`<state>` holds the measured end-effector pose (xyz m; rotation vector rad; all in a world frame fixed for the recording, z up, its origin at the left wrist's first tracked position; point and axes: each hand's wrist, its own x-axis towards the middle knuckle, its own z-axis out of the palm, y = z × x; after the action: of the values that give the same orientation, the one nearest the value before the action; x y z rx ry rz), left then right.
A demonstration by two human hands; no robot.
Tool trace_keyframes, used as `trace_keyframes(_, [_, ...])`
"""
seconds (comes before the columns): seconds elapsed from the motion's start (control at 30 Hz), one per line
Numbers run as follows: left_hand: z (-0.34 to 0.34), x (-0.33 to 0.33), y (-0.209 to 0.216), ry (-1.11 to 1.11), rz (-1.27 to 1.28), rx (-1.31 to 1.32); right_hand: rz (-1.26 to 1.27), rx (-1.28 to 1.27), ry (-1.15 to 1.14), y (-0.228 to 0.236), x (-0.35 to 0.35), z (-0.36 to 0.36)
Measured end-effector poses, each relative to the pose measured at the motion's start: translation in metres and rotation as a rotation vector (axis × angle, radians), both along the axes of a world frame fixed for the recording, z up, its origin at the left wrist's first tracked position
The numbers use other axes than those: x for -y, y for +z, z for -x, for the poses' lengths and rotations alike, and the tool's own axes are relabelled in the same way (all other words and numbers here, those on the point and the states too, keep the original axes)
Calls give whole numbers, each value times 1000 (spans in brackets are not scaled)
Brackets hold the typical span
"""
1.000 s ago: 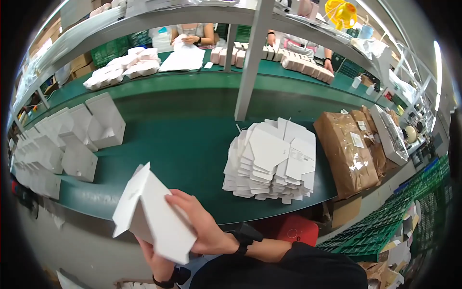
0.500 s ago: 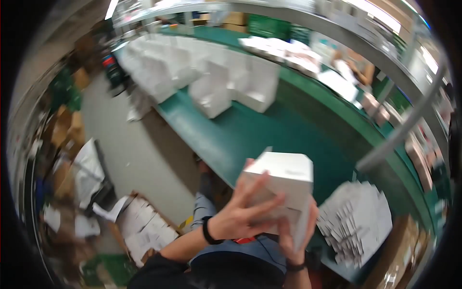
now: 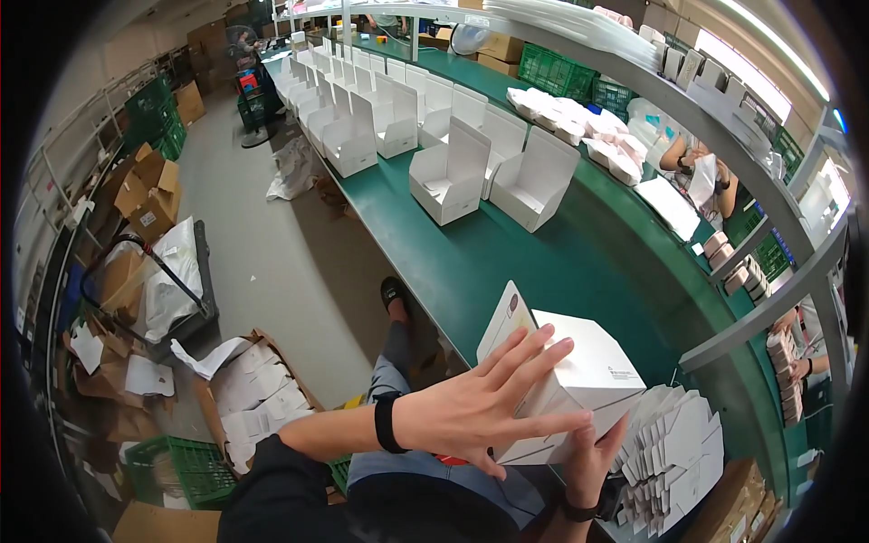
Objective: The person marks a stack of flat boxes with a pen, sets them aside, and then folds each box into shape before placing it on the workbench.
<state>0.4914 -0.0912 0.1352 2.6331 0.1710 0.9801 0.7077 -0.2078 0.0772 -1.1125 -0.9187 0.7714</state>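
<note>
In front of my body I hold a white cardboard box (image 3: pixel 588 357), tilted, with its flap (image 3: pixel 503 321) standing up on the left side. My left hand (image 3: pixel 493 398) lies across its near side, fingers spread and pressed on the card. My right hand (image 3: pixel 593 462) grips it from the lower right, its fingers partly hidden behind the box. To the right of my hands lies a stack of flat, unfolded white boxes (image 3: pixel 674 452). Farther up the green table (image 3: pixel 561 271) stand rows of white boxes (image 3: pixel 450 172) with raised lids.
A grey metal frame (image 3: pixel 751 335) rises at the right. Beyond it, another person's hands (image 3: pixel 701 172) work near pink items (image 3: pixel 783 362). On the floor at left are a carton of white boxes (image 3: pixel 258 389), a green crate (image 3: pixel 195 466) and a trolley (image 3: pixel 195 281).
The box has moved right and slightly down in the view and turned, so its raised flap now shows. My left hand has spread over its side. The view has shifted and become sharper.
</note>
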Motion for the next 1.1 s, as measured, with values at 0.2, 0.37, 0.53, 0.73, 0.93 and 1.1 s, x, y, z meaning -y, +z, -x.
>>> trace_keyframes(0.2, [-2,4,0,112,-166,-20,1,75,-61,-10,-8,5])
trace_keyframes(0.37, [1,7,1,191,-192,6,-1,180,-71,-1,-21,9])
trace_keyframes(0.53, [4,2,1,198,-194,13,24,298,-117,-6,-33,12])
trace_keyframes(0.73, [18,-29,-23,121,-136,130,-170,233,-102,13,-17,16])
trace_keyframes(0.93, [16,-36,-81,363,448,56,126,1377,86,-14,-77,23])
trace_keyframes(1.1, [6,-51,-110,398,390,14,-138,1435,254,-6,-76,41])
